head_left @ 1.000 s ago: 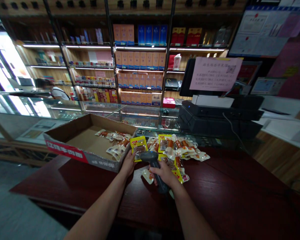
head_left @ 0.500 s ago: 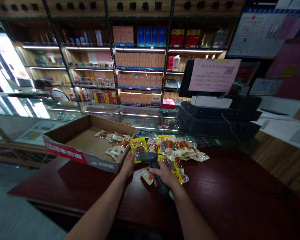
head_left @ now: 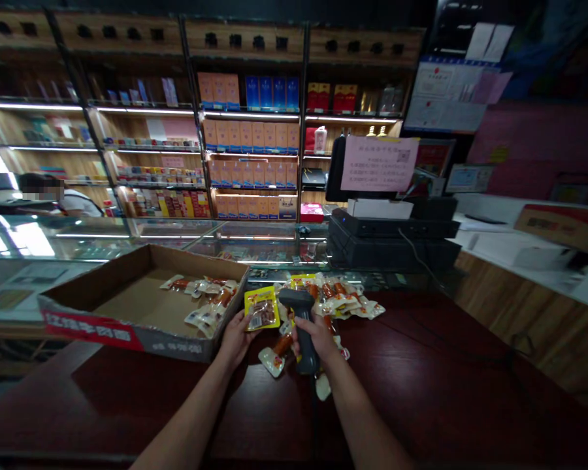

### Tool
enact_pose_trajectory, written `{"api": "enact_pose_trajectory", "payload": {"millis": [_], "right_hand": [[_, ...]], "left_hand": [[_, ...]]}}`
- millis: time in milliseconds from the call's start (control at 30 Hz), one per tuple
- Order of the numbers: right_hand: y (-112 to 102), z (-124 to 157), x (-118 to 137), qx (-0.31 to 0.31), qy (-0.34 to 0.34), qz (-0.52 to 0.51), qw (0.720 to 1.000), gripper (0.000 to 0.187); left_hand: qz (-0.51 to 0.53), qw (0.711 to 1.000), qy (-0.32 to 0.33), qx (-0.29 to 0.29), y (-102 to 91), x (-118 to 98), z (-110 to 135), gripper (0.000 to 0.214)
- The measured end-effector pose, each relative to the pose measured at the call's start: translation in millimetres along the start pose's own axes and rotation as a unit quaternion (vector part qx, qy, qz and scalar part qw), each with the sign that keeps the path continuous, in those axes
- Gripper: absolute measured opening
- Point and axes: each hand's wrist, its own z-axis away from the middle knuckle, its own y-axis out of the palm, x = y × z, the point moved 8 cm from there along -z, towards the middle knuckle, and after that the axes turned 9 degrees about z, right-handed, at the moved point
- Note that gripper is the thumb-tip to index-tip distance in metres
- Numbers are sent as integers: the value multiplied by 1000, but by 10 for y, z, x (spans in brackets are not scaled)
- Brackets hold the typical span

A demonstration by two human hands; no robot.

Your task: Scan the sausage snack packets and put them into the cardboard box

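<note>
My left hand [head_left: 236, 338] is closed on the lower left edge of a yellow snack packet [head_left: 262, 308] with a clear front and brown pieces inside. In my right hand [head_left: 314, 336] is a dark barcode scanner [head_left: 301, 352], its head up and just right of the packet. Around and behind the scanner lies a pile of wrapped sausages [head_left: 345, 299], partly hidden by it. One sausage pack [head_left: 273, 360] lies apart in front. A low cardboard box [head_left: 176, 346] stands left of my left hand, with several wrapped sausages [head_left: 210, 307] along its right side.
All this rests on a dark red table [head_left: 411, 391]. A glass counter [head_left: 210, 233] runs behind it. At the back right stands a black monitor with a pink sheet [head_left: 379, 163]. A person [head_left: 73, 199] is at the far left, before shelves of boxed goods [head_left: 249, 136].
The view has turned right, so most things sit further left. My left hand has drawn the yellow packet away from the pile, and the scanner stands more upright.
</note>
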Motion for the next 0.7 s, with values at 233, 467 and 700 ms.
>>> {"api": "enact_pose_trajectory", "payload": {"millis": [233,467,700], "right_hand": [[-745,313,358,-123,-29,-21,992,33],[-1257,587,556,-195,-65,-36,978,33],[-1328,678,630,-208,-74,-34,975,32]], "left_hand": [[-22,997,-3,78,927,83,-44,33],[-229,967,94,65,1628,346,-419,35],[-512,838,155,106,1877,530,-478,47]]}}
